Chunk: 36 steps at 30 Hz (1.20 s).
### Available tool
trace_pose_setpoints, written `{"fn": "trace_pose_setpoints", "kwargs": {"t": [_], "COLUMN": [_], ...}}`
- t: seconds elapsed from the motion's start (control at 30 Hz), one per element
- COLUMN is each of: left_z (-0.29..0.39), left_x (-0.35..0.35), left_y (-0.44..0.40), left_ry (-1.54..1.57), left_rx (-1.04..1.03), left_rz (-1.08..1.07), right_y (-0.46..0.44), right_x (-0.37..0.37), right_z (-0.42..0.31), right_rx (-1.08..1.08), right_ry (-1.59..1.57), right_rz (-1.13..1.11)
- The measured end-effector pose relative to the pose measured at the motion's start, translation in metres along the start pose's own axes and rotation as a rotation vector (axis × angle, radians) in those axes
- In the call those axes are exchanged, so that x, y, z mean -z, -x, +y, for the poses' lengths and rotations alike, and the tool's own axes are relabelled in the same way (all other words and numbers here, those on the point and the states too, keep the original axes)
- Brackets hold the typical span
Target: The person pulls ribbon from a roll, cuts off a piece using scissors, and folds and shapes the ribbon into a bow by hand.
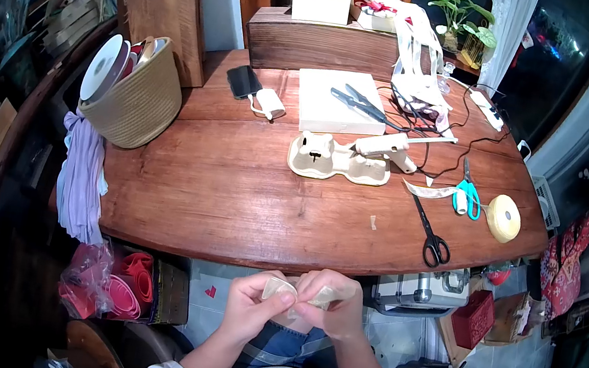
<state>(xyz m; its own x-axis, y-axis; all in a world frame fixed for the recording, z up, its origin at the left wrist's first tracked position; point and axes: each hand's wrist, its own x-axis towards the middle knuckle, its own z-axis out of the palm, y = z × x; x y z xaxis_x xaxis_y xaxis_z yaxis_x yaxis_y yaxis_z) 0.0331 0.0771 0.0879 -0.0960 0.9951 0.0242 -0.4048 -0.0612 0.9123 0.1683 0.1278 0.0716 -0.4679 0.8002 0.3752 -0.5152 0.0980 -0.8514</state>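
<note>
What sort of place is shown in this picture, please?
Probably a home craft corner: the wooden table bears a glue gun and black scissors, and a woven basket holds ribbon spools.

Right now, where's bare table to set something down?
Biggest: table front-left, between the woven basket, the pulp tray and the front edge. Smaller: between pulp tray and black scissors, one small scrap there. Crowded: right side, with teal scissors and ribbon roll; around the tray, white slab, glue gun. Left hand and right hand are off the front edge.
</note>
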Motion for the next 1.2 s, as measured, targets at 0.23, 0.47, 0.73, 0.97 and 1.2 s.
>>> {"fn": "trace_pose_setpoints", "kwargs": {"t": [0.23, 0.47, 0.73, 0.97, 1.2], "left_z": [0.0, -0.002, 0.005, -0.004, -0.007], "left_x": [-0.002, -0.004, 0.008, 0.007, 0.012], "left_y": [0.004, 0.005, -0.002, -0.009, -0.016], "left_ry": [0.21, 0.351, -0.048, -0.074, -0.018], "left_rx": [0.051, 0.106, -0.135, -0.236, -0.225], "left_rz": [-0.042, -0.065, 0.073, 0.112, 0.183], "right_y": [0.0, 0.004, 0.002, -0.001, -0.017], "right_x": [-0.008, -0.009, -0.002, 0.014, 0.011], "right_z": [0.0, 0.014, -0.008, -0.011, -0.023], "right_rx": [-0.05, 0.061, -0.178, -0.154, -0.208], "right_ry": [-0.295, -0.436, -0.064, 0.01, 0.052], "right_rz": [-0.004, 0.013, 0.243, 0.248, 0.343]}}
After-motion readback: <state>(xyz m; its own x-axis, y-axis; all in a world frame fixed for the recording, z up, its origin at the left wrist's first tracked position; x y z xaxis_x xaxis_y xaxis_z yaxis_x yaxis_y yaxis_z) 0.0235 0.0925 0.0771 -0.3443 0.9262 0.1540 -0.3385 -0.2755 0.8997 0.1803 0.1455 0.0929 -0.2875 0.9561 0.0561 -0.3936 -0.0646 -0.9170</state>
